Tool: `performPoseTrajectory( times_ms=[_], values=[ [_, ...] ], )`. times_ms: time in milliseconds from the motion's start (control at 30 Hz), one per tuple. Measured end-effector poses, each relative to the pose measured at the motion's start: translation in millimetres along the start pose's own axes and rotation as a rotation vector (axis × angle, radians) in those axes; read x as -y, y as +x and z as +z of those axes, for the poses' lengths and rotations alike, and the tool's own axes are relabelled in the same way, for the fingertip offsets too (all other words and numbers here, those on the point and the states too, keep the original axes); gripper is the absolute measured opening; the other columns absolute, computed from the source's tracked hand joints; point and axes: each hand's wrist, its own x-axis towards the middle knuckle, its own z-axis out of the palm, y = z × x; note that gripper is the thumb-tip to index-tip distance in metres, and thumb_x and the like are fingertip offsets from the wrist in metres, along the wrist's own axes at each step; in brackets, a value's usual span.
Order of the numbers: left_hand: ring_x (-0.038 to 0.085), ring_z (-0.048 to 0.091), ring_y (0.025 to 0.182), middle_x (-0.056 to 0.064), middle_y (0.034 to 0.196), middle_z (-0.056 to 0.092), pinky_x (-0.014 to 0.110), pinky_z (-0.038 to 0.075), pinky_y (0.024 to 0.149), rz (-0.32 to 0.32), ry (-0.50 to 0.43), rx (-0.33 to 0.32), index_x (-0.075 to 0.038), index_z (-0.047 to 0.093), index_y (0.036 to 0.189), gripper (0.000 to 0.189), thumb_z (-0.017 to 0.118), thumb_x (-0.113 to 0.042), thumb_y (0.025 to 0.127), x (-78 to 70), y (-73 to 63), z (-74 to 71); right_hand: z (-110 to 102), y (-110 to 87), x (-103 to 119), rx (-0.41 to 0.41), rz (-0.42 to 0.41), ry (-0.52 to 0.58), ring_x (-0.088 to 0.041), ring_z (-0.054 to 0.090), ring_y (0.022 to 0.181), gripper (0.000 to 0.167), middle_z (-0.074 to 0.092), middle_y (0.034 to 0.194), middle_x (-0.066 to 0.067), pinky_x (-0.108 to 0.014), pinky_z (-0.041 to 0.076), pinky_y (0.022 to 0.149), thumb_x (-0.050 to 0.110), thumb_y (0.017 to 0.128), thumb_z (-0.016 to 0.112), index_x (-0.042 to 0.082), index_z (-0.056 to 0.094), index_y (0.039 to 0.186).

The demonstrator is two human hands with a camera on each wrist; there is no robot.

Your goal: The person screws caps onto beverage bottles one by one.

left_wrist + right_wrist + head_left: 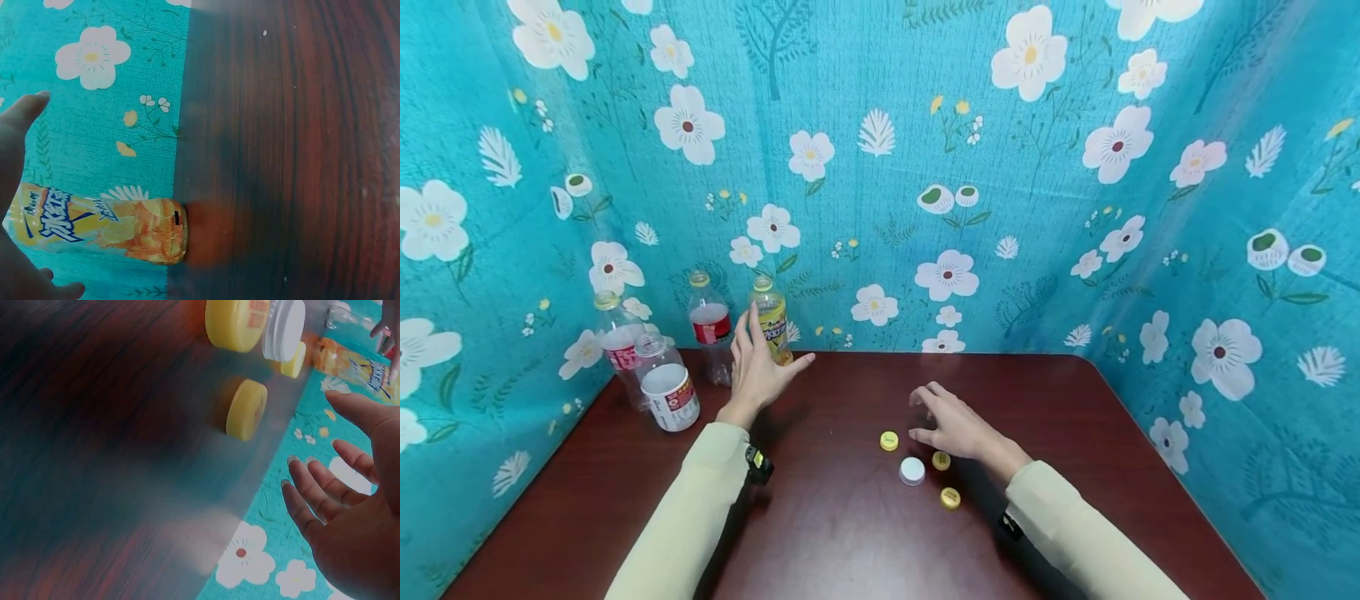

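In the head view, my left hand (754, 377) reaches up beside a capless clear bottle (774, 323) with a yellow label, its thumb spread wide and its fingers overlapping the label's edge. The left wrist view shows that bottle (147, 230) upright on the table, between the spread thumb and fingers. My right hand (957, 423) hovers over the right side, fingers loosely bent and holding nothing. Below and left of it lie a yellow cap (889, 441), a white cap (912, 472), a second yellow cap (941, 461) and a third yellow cap (951, 498).
Left of my left hand stand a red-labelled bottle (711, 323), a pink-labelled bottle (622, 348) and a wide jar-like bottle (668, 398) with a white label, all without caps. A blue flowered curtain (880, 233) encloses the dark wooden table (842, 533) at the back and sides.
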Motion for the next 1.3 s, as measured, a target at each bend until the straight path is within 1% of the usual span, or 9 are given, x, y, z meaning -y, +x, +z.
performPoseTrajectory(
  times_ms=[133, 367, 533, 633, 733, 900, 1000, 1167, 1300],
  values=[
    [0.043, 0.014, 0.15, 0.01, 0.166, 0.005, 0.07, 0.028, 0.113, -0.063, -0.055, -0.04, -0.03, -0.012, 0.163, 0.129, 0.084, -0.052, 0.079, 2.2, 3.8, 6.7, 11.0, 4.8, 3.1, 0.05, -0.014, 0.018, -0.028, 0.064, 0.105, 0.048, 0.056, 0.125, -0.011, -0.044, 0.056, 0.087, 0.023, 0.092, 0.078, 0.008, 0.057, 0.132],
    [0.041, 0.014, 0.151, 0.012, 0.167, 0.004, 0.064, 0.026, 0.118, -0.101, -0.162, -0.071, -0.025, -0.011, 0.163, 0.123, 0.082, -0.045, 0.085, -1.0, 17.3, 14.5, 15.1, 13.8, 9.1, 0.141, -0.058, 0.036, -0.029, 0.063, 0.11, 0.054, 0.057, 0.13, -0.015, -0.046, 0.055, 0.091, 0.024, 0.092, 0.077, 0.008, 0.056, 0.139],
    [0.039, 0.022, 0.149, 0.017, 0.164, 0.012, 0.058, 0.028, 0.119, -0.1, -0.258, -0.146, -0.019, -0.002, 0.165, 0.112, 0.079, -0.036, 0.09, -5.7, 34.0, 19.9, 11.9, 20.5, 13.4, 0.2, -0.061, -0.033, -0.025, 0.062, 0.104, 0.058, 0.056, 0.129, -0.012, -0.042, 0.055, 0.086, 0.028, 0.092, 0.077, 0.015, 0.056, 0.145],
    [0.038, 0.026, 0.148, 0.019, 0.163, 0.016, 0.057, 0.029, 0.118, -0.109, -0.294, -0.19, -0.018, 0.002, 0.165, 0.107, 0.078, -0.035, 0.091, -6.6, 42.0, 20.6, 11.8, 24.7, 15.8, 0.219, -0.057, -0.117, -0.025, 0.059, 0.11, 0.058, 0.055, 0.134, -0.011, -0.045, 0.054, 0.092, 0.033, 0.092, 0.077, 0.018, 0.058, 0.144],
    [0.038, 0.028, 0.147, 0.018, 0.163, 0.017, 0.057, 0.03, 0.118, -0.13, -0.311, -0.212, -0.018, 0.005, 0.165, 0.105, 0.078, -0.035, 0.091, -4.5, 46.6, 20.3, 15.4, 29.2, 18.5, 0.237, -0.072, -0.176, -0.027, 0.058, 0.115, 0.054, 0.055, 0.137, -0.011, -0.047, 0.052, 0.097, 0.034, 0.092, 0.077, 0.019, 0.061, 0.141],
    [0.039, 0.035, 0.143, 0.02, 0.158, 0.024, 0.057, 0.033, 0.116, -0.169, -0.348, -0.194, -0.019, 0.008, 0.164, 0.098, 0.076, -0.032, 0.094, -0.9, 44.5, 18.7, 25.1, 32.8, 24.3, 0.264, -0.099, -0.205, -0.027, 0.056, 0.122, 0.046, 0.057, 0.138, -0.01, -0.046, 0.051, 0.101, 0.033, 0.094, 0.075, 0.02, 0.065, 0.136],
    [0.04, 0.038, 0.14, 0.022, 0.155, 0.028, 0.058, 0.034, 0.114, -0.172, -0.363, -0.191, -0.018, 0.011, 0.163, 0.092, 0.073, -0.03, 0.096, 0.6, 40.9, 19.2, 30.6, 32.0, 25.2, 0.274, -0.116, -0.214, -0.022, 0.057, 0.117, 0.038, 0.061, 0.13, -0.004, -0.04, 0.053, 0.098, 0.03, 0.095, 0.075, 0.021, 0.069, 0.131],
    [0.041, 0.041, 0.137, 0.022, 0.151, 0.034, 0.058, 0.037, 0.112, -0.158, -0.345, -0.21, -0.016, 0.019, 0.161, 0.083, 0.071, -0.026, 0.097, 1.3, 39.0, 21.9, 31.7, 30.5, 23.4, 0.261, -0.135, -0.205, -0.012, 0.055, 0.099, 0.019, 0.063, 0.108, 0.004, -0.032, 0.053, 0.086, 0.02, 0.095, 0.074, 0.02, 0.075, 0.113],
    [0.041, 0.044, 0.134, 0.022, 0.149, 0.036, 0.06, 0.04, 0.109, -0.133, -0.319, -0.209, -0.016, 0.021, 0.16, 0.082, 0.072, -0.025, 0.097, -1.8, 39.7, 21.5, 26.8, 30.8, 23.1, 0.248, -0.145, -0.208, -0.014, 0.057, 0.099, 0.013, 0.063, 0.106, 0.003, -0.034, 0.052, 0.087, 0.014, 0.095, 0.072, 0.018, 0.073, 0.107]
  ],
)
